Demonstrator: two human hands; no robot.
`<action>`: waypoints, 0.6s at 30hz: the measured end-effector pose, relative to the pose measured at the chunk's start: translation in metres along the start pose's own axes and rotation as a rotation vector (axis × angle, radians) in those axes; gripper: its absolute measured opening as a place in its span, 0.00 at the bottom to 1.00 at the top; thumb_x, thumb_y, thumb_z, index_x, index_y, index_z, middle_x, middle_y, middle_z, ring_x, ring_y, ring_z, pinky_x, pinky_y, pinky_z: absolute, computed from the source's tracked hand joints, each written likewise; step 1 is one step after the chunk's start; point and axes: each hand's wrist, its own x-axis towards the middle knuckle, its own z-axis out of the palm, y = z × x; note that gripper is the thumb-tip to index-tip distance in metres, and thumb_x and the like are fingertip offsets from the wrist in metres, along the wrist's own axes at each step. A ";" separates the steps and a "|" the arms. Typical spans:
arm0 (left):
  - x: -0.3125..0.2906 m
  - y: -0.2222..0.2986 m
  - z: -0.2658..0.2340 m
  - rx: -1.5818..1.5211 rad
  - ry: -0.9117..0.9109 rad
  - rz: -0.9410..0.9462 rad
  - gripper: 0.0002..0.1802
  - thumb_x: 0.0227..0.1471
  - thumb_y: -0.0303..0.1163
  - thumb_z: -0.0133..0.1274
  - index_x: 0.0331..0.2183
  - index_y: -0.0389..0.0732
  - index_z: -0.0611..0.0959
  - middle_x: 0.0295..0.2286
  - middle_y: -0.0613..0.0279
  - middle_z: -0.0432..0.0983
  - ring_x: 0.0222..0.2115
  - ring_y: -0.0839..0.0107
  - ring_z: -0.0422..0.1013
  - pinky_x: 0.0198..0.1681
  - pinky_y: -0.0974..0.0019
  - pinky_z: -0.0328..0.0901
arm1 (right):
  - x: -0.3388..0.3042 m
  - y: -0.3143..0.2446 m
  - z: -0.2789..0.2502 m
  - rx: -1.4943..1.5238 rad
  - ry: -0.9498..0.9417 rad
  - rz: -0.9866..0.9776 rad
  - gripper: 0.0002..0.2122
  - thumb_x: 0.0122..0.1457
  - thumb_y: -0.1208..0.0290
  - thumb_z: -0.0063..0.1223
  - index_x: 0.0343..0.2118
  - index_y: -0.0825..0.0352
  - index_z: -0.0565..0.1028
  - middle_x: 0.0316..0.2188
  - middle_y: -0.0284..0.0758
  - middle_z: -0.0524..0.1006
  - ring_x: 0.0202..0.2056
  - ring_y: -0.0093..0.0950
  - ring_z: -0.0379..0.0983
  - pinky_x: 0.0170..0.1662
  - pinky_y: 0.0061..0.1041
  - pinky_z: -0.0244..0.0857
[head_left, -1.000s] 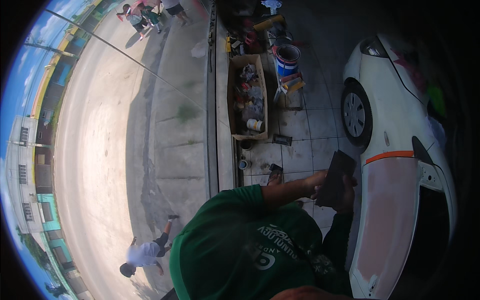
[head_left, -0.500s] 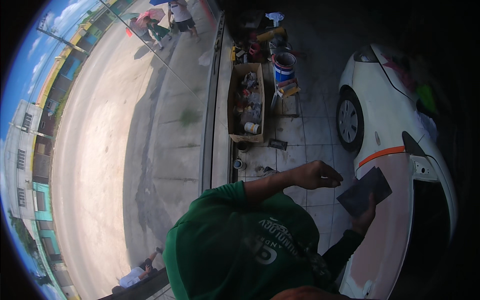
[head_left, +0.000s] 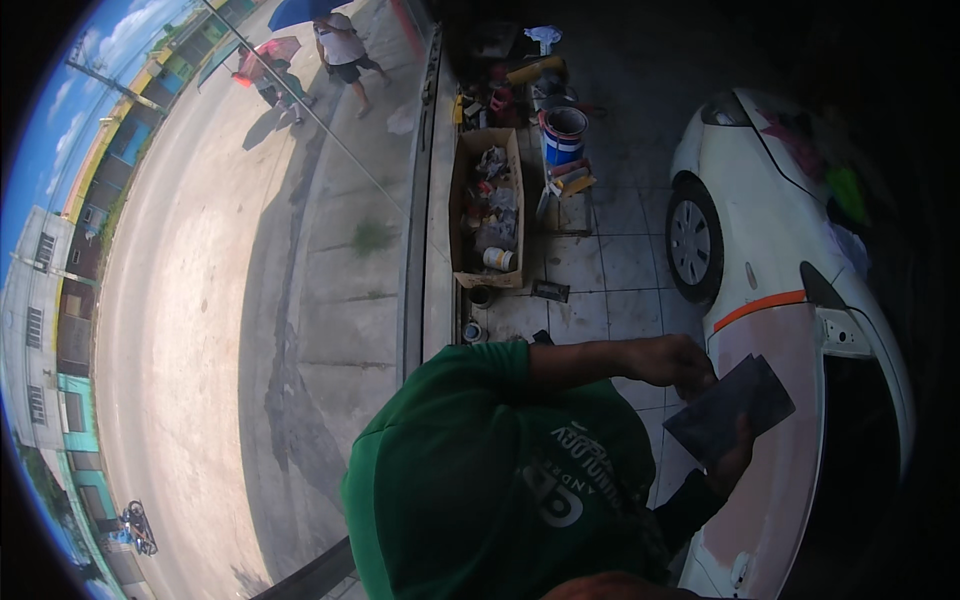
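My right hand (head_left: 735, 458) grips a dark grey rectangular sheet, which looks like sandpaper (head_left: 725, 408), with the thumb lying over its face. At the sheet's left edge is my left hand (head_left: 678, 362), its fingers curled and pinching at the edge, though the fingertips are partly in shadow. Both hands are held in front of my green shirt (head_left: 470, 470). Just beyond the sheet stands a white car (head_left: 745, 240); its door (head_left: 775, 500) has a dull pinkish patch and a strip of orange tape (head_left: 760, 307) along the front edge.
On the tiled floor, a cardboard box (head_left: 465, 240) holds assorted containers and scraps. Beside it stand a blue and white bucket (head_left: 565, 148) and several tools. A metal gate track (head_left: 415, 230) separates the tiles from the street, where people walk under umbrellas (head_left: 305, 12) and a motorcycle (head_left: 138, 528) shows.
My left hand has moved right and its fingers have closed at the sheet's edge. The sheet has shifted slightly in my right hand. People in the street have moved, and a motorcycle has appeared.
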 end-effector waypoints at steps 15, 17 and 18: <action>-0.021 0.052 -0.058 0.242 0.266 0.061 0.14 0.52 0.34 0.62 0.36 0.32 0.83 0.29 0.57 0.81 0.34 0.69 0.77 0.40 0.63 0.70 | 0.033 -0.007 0.082 -1.289 -0.177 -0.616 0.15 0.64 0.70 0.51 0.50 0.73 0.74 0.47 0.46 0.77 0.47 0.42 0.75 0.52 0.34 0.67; -0.019 0.031 -0.063 0.284 0.371 0.148 0.12 0.49 0.32 0.65 0.33 0.34 0.85 0.29 0.56 0.80 0.31 0.69 0.76 0.36 0.64 0.70 | 0.039 -0.004 0.110 -1.006 -0.109 -0.347 0.14 0.63 0.71 0.52 0.49 0.73 0.75 0.47 0.47 0.76 0.46 0.45 0.75 0.51 0.36 0.68; -0.020 0.030 -0.061 0.289 0.411 0.176 0.11 0.48 0.32 0.65 0.31 0.34 0.85 0.28 0.57 0.79 0.30 0.70 0.75 0.35 0.64 0.69 | 0.039 -0.003 0.116 -0.851 -0.087 -0.219 0.14 0.63 0.71 0.52 0.49 0.72 0.75 0.46 0.48 0.76 0.45 0.47 0.75 0.50 0.37 0.68</action>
